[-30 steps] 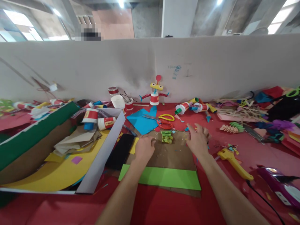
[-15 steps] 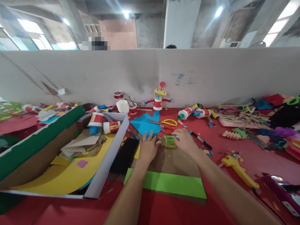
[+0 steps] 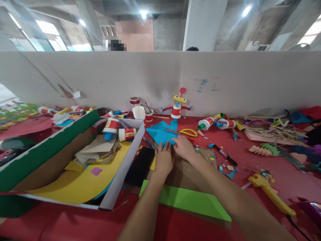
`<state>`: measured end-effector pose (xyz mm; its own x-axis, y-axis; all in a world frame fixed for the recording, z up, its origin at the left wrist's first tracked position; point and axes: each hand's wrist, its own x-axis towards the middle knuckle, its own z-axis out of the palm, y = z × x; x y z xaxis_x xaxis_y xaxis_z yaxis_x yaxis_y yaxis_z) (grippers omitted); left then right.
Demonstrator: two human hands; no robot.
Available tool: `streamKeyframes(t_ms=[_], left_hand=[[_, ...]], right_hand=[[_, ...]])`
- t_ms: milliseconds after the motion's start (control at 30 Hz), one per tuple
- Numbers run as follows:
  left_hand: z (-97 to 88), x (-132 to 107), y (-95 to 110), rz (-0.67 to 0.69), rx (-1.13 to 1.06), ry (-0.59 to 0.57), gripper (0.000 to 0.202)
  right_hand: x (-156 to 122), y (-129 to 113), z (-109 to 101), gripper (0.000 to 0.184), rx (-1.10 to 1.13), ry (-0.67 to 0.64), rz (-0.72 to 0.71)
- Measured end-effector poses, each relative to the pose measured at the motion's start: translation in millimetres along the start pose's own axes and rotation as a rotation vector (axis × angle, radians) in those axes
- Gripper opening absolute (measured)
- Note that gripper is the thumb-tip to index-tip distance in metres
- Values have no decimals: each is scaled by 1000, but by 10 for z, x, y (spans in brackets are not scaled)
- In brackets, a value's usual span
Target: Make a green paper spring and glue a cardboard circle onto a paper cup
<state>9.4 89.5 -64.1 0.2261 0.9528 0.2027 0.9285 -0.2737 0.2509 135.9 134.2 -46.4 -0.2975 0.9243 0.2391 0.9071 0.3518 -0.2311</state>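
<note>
A blue paper sheet [image 3: 160,133] lies on the red table in front of me. My left hand [image 3: 164,161] rests at its near edge, fingers stretched onto the paper. My right hand [image 3: 185,148] comes in from the right, and its bent fingers close on the sheet's near right corner, next to my left fingertips. Both hands sit over the far end of a brown cardboard piece [image 3: 187,174]. The green folded paper spring is out of sight, hidden about where my right hand lies. A green paper strip [image 3: 185,201] lies across the cardboard's near end.
A black phone [image 3: 139,166] lies left of my left hand, beside an open box [image 3: 120,177] holding yellow card and paper cups. Yellow scissors [image 3: 188,133], a paper-cup robot figure [image 3: 177,108], a black pen [image 3: 225,156] and a yellow glue gun [image 3: 272,192] are around. A white partition [image 3: 225,80] stands behind.
My view has shifted left. My right hand moved left from beside the green paper spring onto the blue sheet's corner, and the spring is now hidden. My left hand advanced to the sheet's edge.
</note>
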Motion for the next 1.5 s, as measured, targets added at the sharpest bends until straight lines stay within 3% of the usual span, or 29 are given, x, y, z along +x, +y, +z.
streamKeyframes(t_ms=[167,367,500,600,700,767,833,900,1000,1067,1167,1267,1367,1500], left_hand=[[-115,-36,39,-27,-25,-21,31],[-231,-37,64,-44,-100,-9,27],[-358,-26,22,-139,-202,0,29],[-474,-80,30,-154,-222,-77,29],[-598,-220,97,-41,-151,-225,32],[-698,-336,142,79,-118,-267,34],[-811,-441,154,183,-129,-222,36],[-916,-522,125,226,-147,-116,30],[-999,-625,43,140,-138,27,22],[-1002,-706,4,81,-125,28,24],[-1032,-826,-37,61,-119,-68,24],[-1225,-861,-166,-38,-74,-84,29],[-1523,-801,-451,-315,198,-35,34],[-1729,-755,-917,-519,311,-244,33]], right_hand=[[36,-21,16,31,-5,18,40],[-10,-117,-124,26,77,87,47],[-338,-204,-247,25,324,248,90],[-739,-211,-258,22,411,183,61],[-1112,-178,-217,22,421,74,45],[-1278,-160,-206,24,397,76,61],[-1366,-169,-234,25,325,200,76],[-1404,-215,-302,37,204,409,67],[-1453,-330,-424,71,60,680,-2],[-1507,-396,-470,75,59,749,-91],[-1589,-429,-446,62,124,574,-317],[-1623,-402,-358,51,157,365,-430],[-1620,-374,-284,46,185,368,-400],[-1626,-356,-242,44,219,393,-362]])
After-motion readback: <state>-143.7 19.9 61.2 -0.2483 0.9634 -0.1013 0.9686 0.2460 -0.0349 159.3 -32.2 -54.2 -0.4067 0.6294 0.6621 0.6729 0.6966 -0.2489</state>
